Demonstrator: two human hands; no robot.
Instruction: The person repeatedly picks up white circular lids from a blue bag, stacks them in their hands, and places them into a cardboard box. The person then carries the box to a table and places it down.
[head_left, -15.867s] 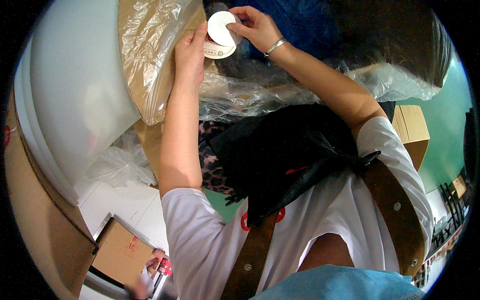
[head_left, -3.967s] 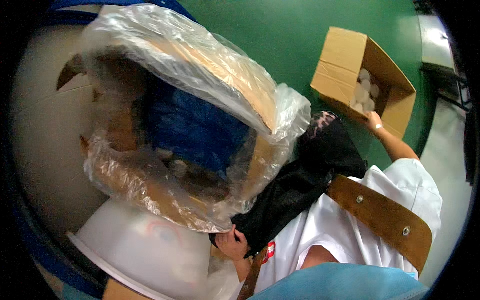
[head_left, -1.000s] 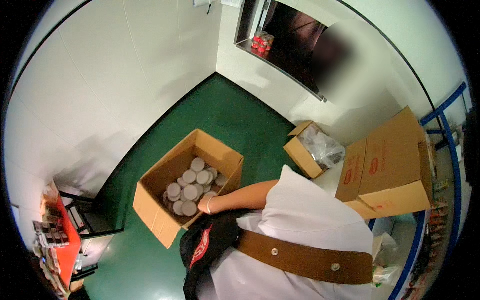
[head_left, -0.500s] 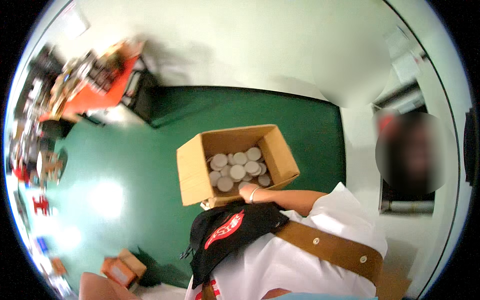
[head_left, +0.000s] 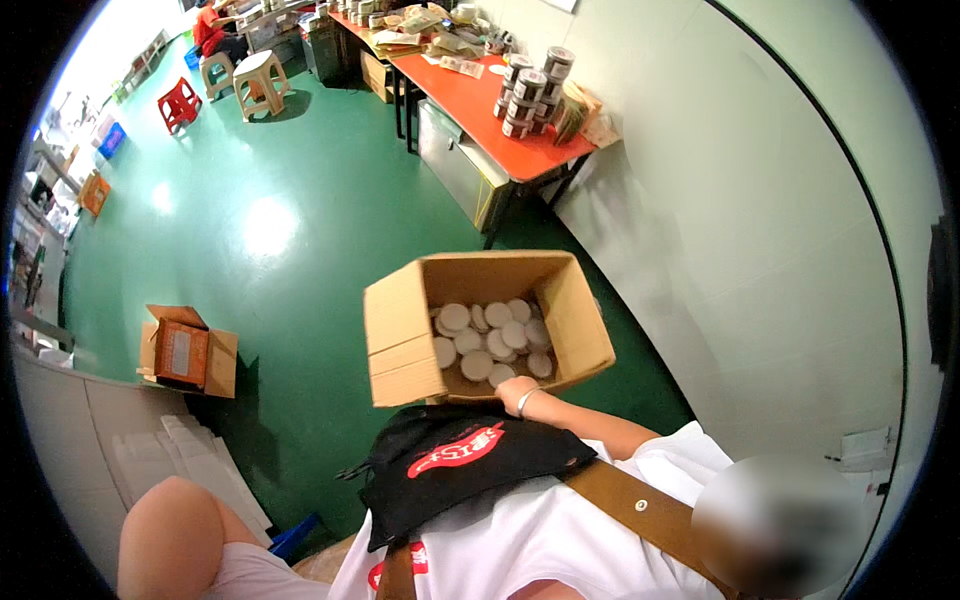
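A brown cardboard box stands out in front of my body, with its top uncovered and a flap folded out on the left. Inside lie several round, flat, pale lids, loosely heaped. My right hand, with a silver bracelet at the wrist, is closed over the near rim of the box. Part of its fingers is hidden by the cardboard. Of my left arm only a bent, bare part shows at the lower left; the hand itself is out of the picture. Black cloth with a red print hangs at my front.
An orange-topped table ahead carries stacked cans and packages. To the right runs a pale wall. Another carton sits on the green floor at left. Stools and a seated person are farther off.
My view has turned left: the orange table has swung toward the upper middle, and the carton at left sits higher. The box stays before me, my right hand still on its rim.
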